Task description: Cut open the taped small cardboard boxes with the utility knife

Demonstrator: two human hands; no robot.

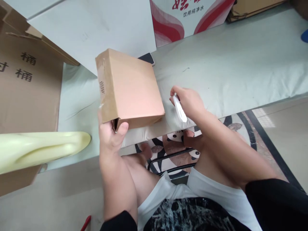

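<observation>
Head view: the left hand [110, 135] is gripping a cardboard box [136, 88] over the worktop [231, 70]; the right hand [190, 101] is holding a white object [180, 110] (slim and tilted) beside the box.

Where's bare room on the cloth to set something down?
Widest: cloth right of the right hand, between red-white carton and front edge, out to the blue object. Smaller: cloth between cardboard box and lettered brown carton, crossed by a thin strand. Crowded: around that box, with left hand, white carton, dark flat object close.
</observation>
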